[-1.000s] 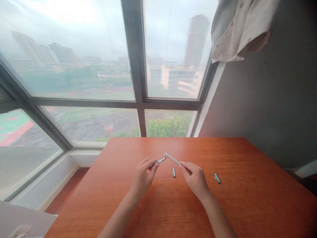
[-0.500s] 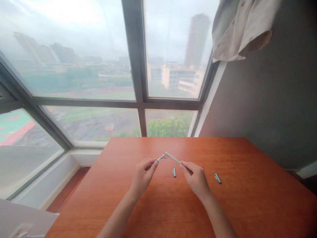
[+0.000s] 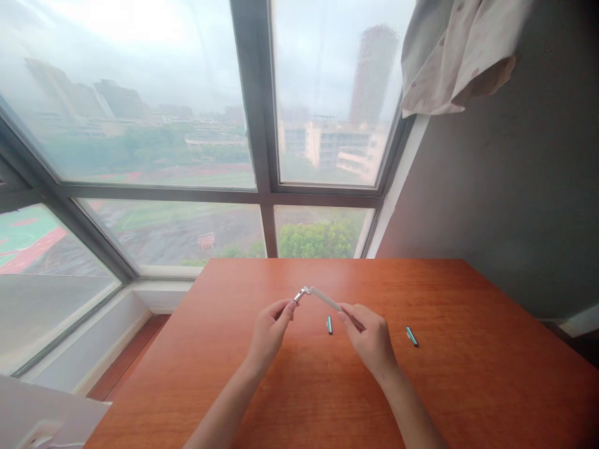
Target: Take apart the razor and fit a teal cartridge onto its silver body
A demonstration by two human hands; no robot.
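Tabletop [image 3: 477, 386] — right hand [image 3: 373, 337] well inside edges [image 3: 374, 260]

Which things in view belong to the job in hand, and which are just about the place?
In the job:
metal handle, in the left hand
pale stick, in the right hand
probably the nearer green-and-black piece and the farther-right piece, both untouched on the table

Just about:
hanging cloth, upper right
window frame

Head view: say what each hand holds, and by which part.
Left hand: a silver razor handle, by its near end. Right hand: a pale slim stick, also by its near end.
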